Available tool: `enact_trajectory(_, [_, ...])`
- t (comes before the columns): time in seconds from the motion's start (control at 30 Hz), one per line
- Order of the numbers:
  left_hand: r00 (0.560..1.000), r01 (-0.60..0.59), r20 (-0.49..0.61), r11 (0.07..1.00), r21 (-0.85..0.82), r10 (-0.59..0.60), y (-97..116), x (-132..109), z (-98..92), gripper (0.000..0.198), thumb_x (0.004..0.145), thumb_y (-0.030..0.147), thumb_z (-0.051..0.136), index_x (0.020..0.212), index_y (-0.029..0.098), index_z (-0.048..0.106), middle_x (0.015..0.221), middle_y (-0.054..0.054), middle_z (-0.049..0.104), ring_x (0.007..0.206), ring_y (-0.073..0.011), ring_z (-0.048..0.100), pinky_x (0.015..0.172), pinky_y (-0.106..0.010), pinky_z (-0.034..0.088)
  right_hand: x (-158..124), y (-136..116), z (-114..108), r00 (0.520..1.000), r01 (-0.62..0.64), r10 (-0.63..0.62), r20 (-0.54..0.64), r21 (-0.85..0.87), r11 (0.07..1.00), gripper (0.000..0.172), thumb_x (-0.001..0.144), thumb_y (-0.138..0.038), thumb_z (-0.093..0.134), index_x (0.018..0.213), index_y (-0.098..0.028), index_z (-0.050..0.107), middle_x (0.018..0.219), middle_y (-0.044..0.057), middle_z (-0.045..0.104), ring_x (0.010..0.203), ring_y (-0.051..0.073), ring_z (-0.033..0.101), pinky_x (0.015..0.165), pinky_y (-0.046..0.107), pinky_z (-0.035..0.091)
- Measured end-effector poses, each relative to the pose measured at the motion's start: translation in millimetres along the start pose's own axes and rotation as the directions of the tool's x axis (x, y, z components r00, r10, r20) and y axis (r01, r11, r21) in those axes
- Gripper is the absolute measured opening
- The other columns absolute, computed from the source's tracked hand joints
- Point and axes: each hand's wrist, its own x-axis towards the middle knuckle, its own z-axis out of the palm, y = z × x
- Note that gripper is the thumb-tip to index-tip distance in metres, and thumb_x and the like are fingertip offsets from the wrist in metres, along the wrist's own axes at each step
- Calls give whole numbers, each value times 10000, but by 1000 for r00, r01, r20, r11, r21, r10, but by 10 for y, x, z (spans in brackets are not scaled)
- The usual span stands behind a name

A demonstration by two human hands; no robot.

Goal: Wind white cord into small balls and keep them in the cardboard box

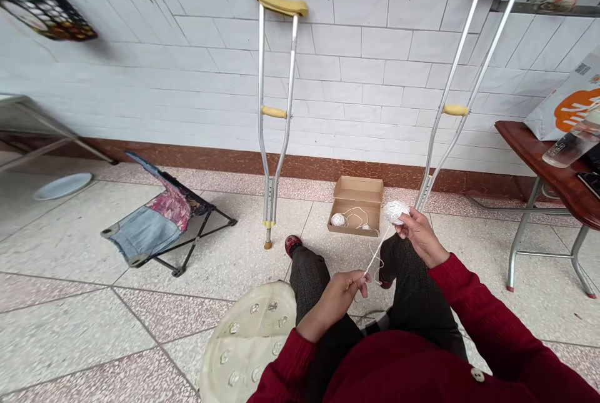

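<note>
My right hand (420, 234) is raised over my knees and closed around a small ball of white string (395, 210). A taut strand of the white string (376, 253) runs down from the ball to my left hand (341, 293), which pinches it between thumb and fingers above my lap. Beyond my feet an open cardboard box (357, 205) lies on the floor with another small white ball (338, 220) and loose string in it.
Two metal crutches (275, 115) (462, 90) lean on the tiled wall. A folding stool (162, 218) stands at the left, a pale round plastic stool seat (246, 343) beside my left leg, and a brown table (553, 172) with a bottle at the right.
</note>
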Motion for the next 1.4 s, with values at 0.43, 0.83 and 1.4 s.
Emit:
enact_trajectory(0.43, [960,-149,-252,983,-103,120,418,509,-108,190,826,298,568,871,144,670,941,-62,705,902,-212,628,866,-330,472,-342,100,362,923,-111,145,357,-115,987,320,670,-254,717,945,-177,573,728,-12,612,504,103,556,402,205,422])
enact_trajectory(0.83, [994,90,65,989,-117,-83,270,-114,142,418,923,432,417,677,154,610,639,-12,651,652,-140,571,672,-223,408,24,478,-98,988,151,-110,113,-498,854,344,622,-259,718,934,-205,585,726,-32,608,556,115,506,459,206,364])
enact_trajectory(1.4, [995,35,90,999,-27,-32,579,-244,-106,431,916,302,394,545,154,554,583,3,607,618,-115,557,660,-197,407,-102,758,-358,962,269,-140,233,-745,610,507,593,-118,649,1090,-219,633,1035,47,643,919,235,574,802,338,438])
